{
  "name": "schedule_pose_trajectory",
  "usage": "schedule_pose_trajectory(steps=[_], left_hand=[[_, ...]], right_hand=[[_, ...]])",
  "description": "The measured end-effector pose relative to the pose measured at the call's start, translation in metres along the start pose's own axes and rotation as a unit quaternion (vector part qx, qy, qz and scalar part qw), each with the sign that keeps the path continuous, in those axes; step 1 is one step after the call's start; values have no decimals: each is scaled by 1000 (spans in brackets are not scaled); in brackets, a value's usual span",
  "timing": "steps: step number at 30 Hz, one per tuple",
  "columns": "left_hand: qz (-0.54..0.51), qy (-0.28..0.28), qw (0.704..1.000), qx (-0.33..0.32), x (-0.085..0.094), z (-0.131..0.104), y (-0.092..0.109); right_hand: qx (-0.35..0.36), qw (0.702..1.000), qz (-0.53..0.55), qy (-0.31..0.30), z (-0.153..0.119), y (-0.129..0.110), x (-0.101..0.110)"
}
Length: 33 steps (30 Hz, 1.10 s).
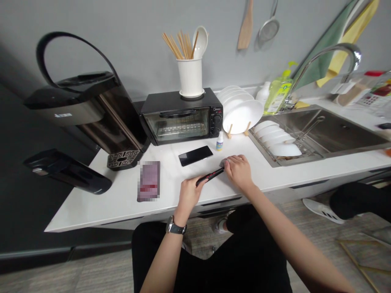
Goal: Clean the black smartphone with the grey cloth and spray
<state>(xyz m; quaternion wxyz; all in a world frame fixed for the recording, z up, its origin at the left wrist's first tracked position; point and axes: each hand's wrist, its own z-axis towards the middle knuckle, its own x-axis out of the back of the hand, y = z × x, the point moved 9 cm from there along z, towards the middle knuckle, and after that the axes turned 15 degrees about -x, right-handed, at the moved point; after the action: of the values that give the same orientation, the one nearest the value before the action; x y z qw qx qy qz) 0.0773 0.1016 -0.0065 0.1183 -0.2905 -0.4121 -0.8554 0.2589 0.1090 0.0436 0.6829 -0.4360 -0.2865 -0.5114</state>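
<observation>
Above the counter's front edge, my left hand (190, 193) is closed on the near end of a slim black phone-like object (210, 176), seen edge-on with red marks along its side. My right hand (238, 171) has its fingers curled over the far end of the same object. Whether the right fingers also pinch something small there is hidden. Just beyond my hands a black smartphone (195, 156) lies flat, screen up. A small white bottle (219, 141) with a coloured label stands upright behind my right hand. To the left lies a purple, pixelated rectangular item (149, 181).
A black toaster oven (180, 122) stands at the back, bearing a white utensil holder (190, 76). White plates (242, 112) stand racked beside the sink (324, 150). On the left are a tall dispenser (100, 114) and a dark flask (70, 173). Another person's shoe (322, 211) shows at right.
</observation>
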Motion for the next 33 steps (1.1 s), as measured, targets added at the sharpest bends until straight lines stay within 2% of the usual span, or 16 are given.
schedule_pose_trajectory(steps=[2,4,7,9,11,14,16,17,19,24,26,27,29,31,33], left_hand=[[13,-10,1000,6,-2,0,-3],[44,-26,999,19,-4,-1,-9],[84,-35,995,40,-3,-4,-19],[93,-35,994,46,0,-6,-22],[90,-38,994,44,0,-6,-20],[53,-25,998,29,1,-3,-12],[21,-7,1000,20,1,-1,-6],[13,-3,1000,18,1,0,-4],[21,-10,999,21,-1,1,-4],[71,-21,997,38,1,-3,-16],[78,-23,996,44,3,-5,-20],[79,-23,996,46,4,-6,-21],[74,-25,996,47,4,-6,-20],[44,-22,998,42,2,-3,-15],[6,-15,999,32,-1,0,-9]], right_hand=[[-12,1000,17,16,-5,-13,0],[5,998,61,13,-20,-49,-7],[81,991,102,-27,-43,-110,-23],[129,986,90,-48,-49,-123,-29],[128,989,57,-46,-40,-100,-27],[37,999,7,-4,-11,-27,-11],[-4,1000,-3,21,1,5,0],[-15,999,-3,32,2,9,3],[-18,999,12,41,-4,-7,3],[70,994,82,-28,-41,-109,-23],[110,990,79,-43,-44,-121,-26],[120,989,70,-42,-41,-115,-25],[113,992,44,-31,-29,-83,-20],[70,997,16,-13,-12,-40,-13],[22,1000,-5,10,0,-10,-6]])
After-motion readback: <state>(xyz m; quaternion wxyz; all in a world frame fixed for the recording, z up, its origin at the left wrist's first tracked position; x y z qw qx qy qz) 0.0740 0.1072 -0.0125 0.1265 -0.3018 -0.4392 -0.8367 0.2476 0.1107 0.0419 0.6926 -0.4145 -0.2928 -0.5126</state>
